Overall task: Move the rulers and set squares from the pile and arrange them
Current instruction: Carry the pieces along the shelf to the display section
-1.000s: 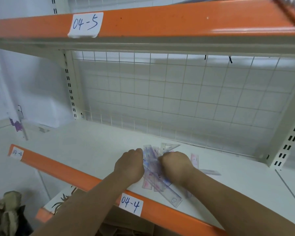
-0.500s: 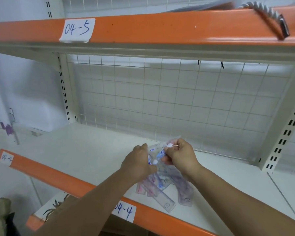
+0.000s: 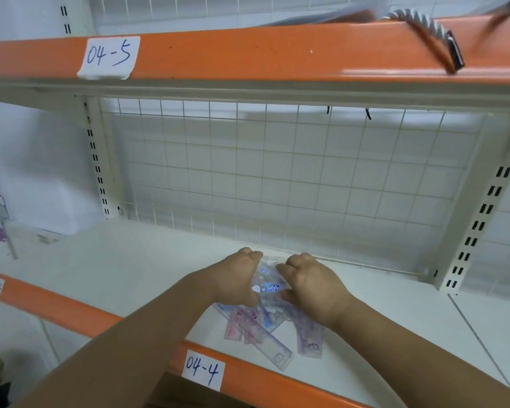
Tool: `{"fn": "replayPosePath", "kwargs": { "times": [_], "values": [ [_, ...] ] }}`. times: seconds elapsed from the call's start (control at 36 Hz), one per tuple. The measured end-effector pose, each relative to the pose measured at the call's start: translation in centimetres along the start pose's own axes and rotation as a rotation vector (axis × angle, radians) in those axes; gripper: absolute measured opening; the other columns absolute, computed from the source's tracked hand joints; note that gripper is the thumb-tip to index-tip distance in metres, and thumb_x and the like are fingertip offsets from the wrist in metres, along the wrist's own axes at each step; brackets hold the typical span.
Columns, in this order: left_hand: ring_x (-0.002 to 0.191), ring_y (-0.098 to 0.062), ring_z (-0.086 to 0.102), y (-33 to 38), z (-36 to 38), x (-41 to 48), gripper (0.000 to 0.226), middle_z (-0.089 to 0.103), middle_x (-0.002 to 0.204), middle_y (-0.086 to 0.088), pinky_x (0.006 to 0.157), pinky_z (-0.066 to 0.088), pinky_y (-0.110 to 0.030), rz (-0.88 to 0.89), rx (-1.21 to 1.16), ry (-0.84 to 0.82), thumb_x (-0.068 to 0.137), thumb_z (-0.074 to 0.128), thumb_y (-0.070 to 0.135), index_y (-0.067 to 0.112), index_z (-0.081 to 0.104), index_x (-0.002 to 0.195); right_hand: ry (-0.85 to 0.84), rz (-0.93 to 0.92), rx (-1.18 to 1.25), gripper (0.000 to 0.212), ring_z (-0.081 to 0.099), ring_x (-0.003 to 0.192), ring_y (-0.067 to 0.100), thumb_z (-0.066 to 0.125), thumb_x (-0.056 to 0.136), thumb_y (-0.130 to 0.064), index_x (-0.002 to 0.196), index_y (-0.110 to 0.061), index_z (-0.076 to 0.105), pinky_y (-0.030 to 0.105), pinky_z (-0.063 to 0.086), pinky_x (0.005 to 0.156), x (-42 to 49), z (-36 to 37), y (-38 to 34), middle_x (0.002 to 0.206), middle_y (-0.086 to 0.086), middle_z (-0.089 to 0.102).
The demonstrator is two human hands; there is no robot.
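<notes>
The left hand (image 3: 233, 279) and right hand (image 3: 314, 285) sit close together over the shelf (image 3: 130, 269). Each curls round one side of a clear piece (image 3: 268, 285) held between them, and their fingertips are hidden. Whether the piece is a ruler or a set square is too blurred to tell. Beneath it, the pile (image 3: 259, 326) fans toward the orange beam (image 3: 71, 313), its upper part covered by the hands.
</notes>
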State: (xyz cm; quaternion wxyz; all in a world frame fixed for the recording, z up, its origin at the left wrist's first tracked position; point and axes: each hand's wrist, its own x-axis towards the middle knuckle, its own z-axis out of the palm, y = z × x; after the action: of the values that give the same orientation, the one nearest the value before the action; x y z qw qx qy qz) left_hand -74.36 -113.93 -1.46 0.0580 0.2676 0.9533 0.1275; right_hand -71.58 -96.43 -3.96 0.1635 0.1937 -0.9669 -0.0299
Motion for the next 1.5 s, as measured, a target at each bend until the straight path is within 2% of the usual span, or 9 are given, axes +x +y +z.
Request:
{"fn": "replayPosePath", "kwargs": {
  "times": [0.14,0.22,0.36,0.44,0.56,0.61,0.72,0.81,1.5],
  "values": [
    [0.124,-0.015,0.04,-0.1,0.2,0.2,0.082,0.034,0.14,0.001,0.092,0.036,-0.02,0.016,-0.027,-0.009,0.08,0.068,0.024,0.017,0.023,0.148,-0.075,0.096,0.097,0.033,0.047,0.111,0.024,0.052,0.091,-0.029,0.12,-0.012,0.052,0.03,0.042,0.081,-0.5,-0.3,-0.3,0.113,0.006,0.052],
    [0.127,-0.017,0.039,-0.2,0.4,0.3,0.086,0.033,0.144,0.0,0.095,0.036,-0.022,0.003,-0.029,-0.007,0.081,0.068,0.025,0.017,0.018,0.15,-0.092,0.096,0.115,0.036,0.047,0.111,0.025,0.053,0.091,-0.03,0.122,-0.012,0.052,0.031,0.042,0.082,-0.7,-0.2,0.1,0.114,0.007,0.05],
    [0.122,-0.023,0.044,-0.1,0.9,0.5,0.119,0.04,0.138,-0.007,0.095,0.042,-0.03,-0.14,0.016,-0.039,0.076,0.076,0.037,0.013,-0.013,0.151,-0.085,0.126,0.076,0.026,0.047,0.109,0.026,0.048,0.093,-0.025,0.113,-0.009,0.053,0.028,0.036,0.072,-1.0,-0.3,0.8,0.111,0.008,0.048],
    [0.138,-0.027,0.028,-0.4,1.4,0.4,0.108,0.027,0.151,-0.009,0.109,0.034,-0.037,-0.178,0.097,-0.085,0.083,0.069,0.039,0.011,-0.01,0.152,-0.102,0.138,0.05,0.026,0.046,0.111,0.025,0.047,0.094,-0.027,0.111,-0.009,0.054,0.029,0.038,0.073,-1.4,-0.4,1.1,0.11,0.007,0.048],
    [0.148,-0.025,-0.002,-0.7,2.5,0.0,0.084,-0.004,0.161,-0.008,0.12,0.015,-0.041,-0.157,0.298,-0.154,0.095,0.052,0.015,0.009,-0.009,0.152,-0.128,0.134,0.012,0.027,0.046,0.111,0.026,0.046,0.093,-0.027,0.112,-0.01,0.054,0.031,0.041,0.074,-1.9,-0.5,1.5,0.111,0.007,0.049],
    [0.148,-0.026,0.003,-0.6,3.0,0.0,0.076,0.001,0.16,-0.009,0.119,0.018,-0.04,-0.148,0.326,-0.169,0.095,0.048,0.008,0.008,-0.002,0.152,-0.139,0.137,-0.001,0.028,0.046,0.111,0.026,0.046,0.093,-0.028,0.114,-0.012,0.053,0.03,0.041,0.075,-2.1,-0.5,1.6,0.112,0.006,0.049],
    [0.128,-0.029,0.039,-0.3,3.8,0.2,0.051,0.038,0.14,-0.011,0.1,0.038,-0.038,-0.141,0.352,-0.088,0.092,0.054,0.015,0.011,0.035,0.139,-0.156,0.154,-0.015,0.029,0.046,0.111,0.025,0.046,0.093,-0.03,0.116,-0.013,0.053,0.029,0.04,0.074,-2.6,-0.4,1.9,0.113,0.005,0.048],
    [0.122,-0.027,0.044,0.1,3.9,0.4,0.043,0.046,0.131,-0.009,0.095,0.041,-0.035,-0.129,0.347,-0.003,0.09,0.057,0.018,0.013,0.046,0.131,-0.161,0.172,-0.015,0.03,0.046,0.111,0.025,0.045,0.094,-0.031,0.117,-0.014,0.053,0.03,0.041,0.077,-3.0,-0.5,2.2,0.113,0.005,0.049],
    [0.118,-0.027,0.049,5.9,5.2,2.0,0.032,0.053,0.122,-0.009,0.089,0.043,-0.035,0.067,0.286,0.124,0.09,0.046,0.011,0.012,0.052,0.121,-0.165,0.348,-0.017,0.035,0.046,0.111,0.022,0.049,0.094,-0.034,0.127,-0.021,0.051,0.027,0.042,0.08,-10.2,-1.8,6.2,0.114,0.003,0.049]
  ]
}}
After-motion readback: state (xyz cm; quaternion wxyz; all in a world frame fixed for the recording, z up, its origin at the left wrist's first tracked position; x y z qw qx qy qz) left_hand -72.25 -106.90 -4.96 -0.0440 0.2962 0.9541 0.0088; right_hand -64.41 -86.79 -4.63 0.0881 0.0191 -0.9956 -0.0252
